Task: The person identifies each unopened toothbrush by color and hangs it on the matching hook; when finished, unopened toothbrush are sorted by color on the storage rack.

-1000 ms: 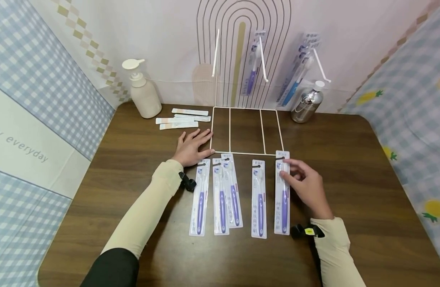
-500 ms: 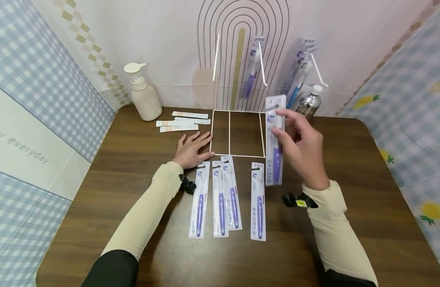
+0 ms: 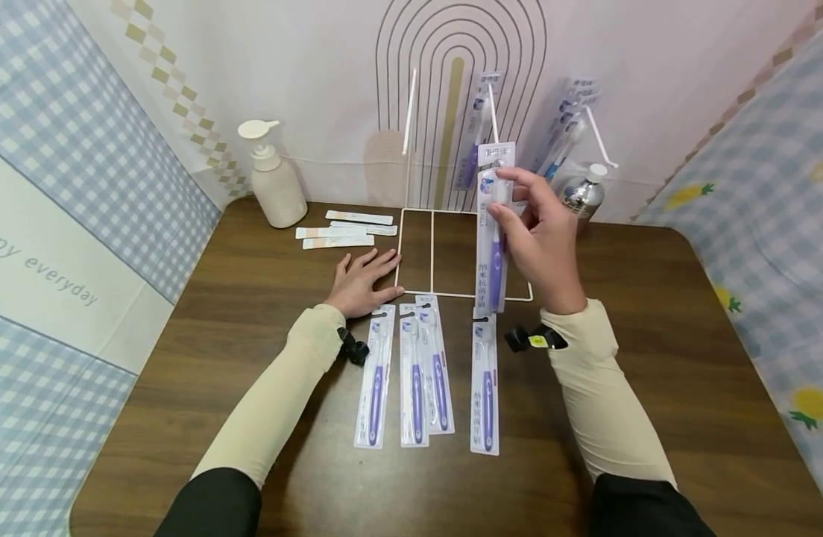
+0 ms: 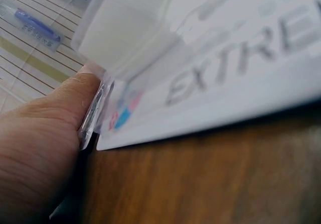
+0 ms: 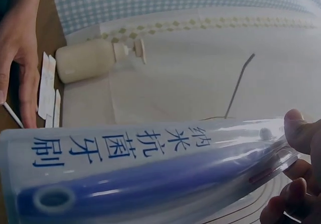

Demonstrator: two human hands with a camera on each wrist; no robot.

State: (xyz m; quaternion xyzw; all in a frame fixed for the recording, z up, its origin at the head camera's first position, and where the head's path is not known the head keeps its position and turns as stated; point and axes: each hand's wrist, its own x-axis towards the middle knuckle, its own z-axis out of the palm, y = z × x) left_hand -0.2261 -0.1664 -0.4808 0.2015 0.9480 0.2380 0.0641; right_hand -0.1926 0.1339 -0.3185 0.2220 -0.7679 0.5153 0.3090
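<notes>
Brown bench (image 3: 660, 335), head view: right hand (image 3: 544, 242) pinches a packaged toothbrush (image 3: 490, 250), raised right of centre by the wire rack (image 3: 432, 253); left hand (image 3: 361, 286) rests at its left edge, fingers apart. Left wrist: blurred packaging (image 4: 215, 83). Right wrist: fingers clamped on that toothbrush.

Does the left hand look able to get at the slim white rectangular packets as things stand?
Likely yes: the left hand rests spread out, holding nothing, just in front of the slim white packets, and nothing visible stands between them.
</notes>
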